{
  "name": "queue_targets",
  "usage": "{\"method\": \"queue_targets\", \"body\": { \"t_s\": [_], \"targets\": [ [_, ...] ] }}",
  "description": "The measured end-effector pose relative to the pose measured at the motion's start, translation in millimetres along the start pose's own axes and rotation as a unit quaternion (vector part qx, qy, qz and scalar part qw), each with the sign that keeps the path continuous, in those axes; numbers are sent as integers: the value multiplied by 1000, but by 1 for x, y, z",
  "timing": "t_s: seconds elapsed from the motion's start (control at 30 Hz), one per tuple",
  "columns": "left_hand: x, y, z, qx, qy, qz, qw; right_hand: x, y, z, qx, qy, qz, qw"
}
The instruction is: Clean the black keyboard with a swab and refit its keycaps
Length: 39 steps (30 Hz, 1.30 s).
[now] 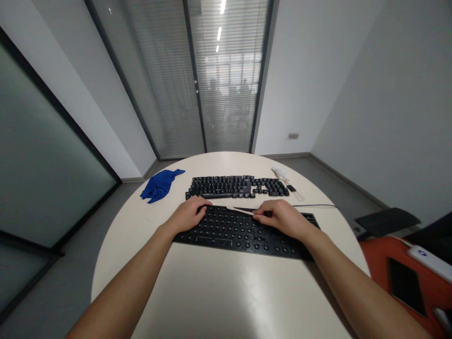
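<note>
A black keyboard base (226, 230) with its keycaps off lies on the round table in front of me. My left hand (190, 214) grips its far left corner, thumb on top and fingers over the back edge. In a pinch, my right hand (278, 216) holds a thin pale stick, which looks like a cotton swab (242, 211). The stick points left, its tip by the base's far edge; I cannot tell whether it touches. Behind the base, loose black keycaps (222, 185) are laid out in keyboard order.
A crumpled blue cloth (160, 185) lies at the far left of the round table (212, 292). White swabs in a bag (280, 173) and a small black-ended wire tool (291, 188) lie far right. A cable (316, 205) runs rightward. Beside the table, an orange seat (377, 263) holds a phone (406, 285).
</note>
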<state>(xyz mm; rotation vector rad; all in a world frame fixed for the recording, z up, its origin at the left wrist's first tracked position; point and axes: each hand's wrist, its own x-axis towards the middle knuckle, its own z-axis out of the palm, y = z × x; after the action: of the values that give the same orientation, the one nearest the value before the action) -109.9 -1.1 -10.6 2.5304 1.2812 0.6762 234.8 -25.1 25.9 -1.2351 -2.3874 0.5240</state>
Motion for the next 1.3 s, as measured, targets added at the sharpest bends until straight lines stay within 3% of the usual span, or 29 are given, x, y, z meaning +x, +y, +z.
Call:
{"method": "queue_targets", "body": {
  "t_s": [1.3],
  "targets": [
    [0,2,-1,1,0,-1,1000,-1,-4,-2,2,12,12,1000]
  ]
}}
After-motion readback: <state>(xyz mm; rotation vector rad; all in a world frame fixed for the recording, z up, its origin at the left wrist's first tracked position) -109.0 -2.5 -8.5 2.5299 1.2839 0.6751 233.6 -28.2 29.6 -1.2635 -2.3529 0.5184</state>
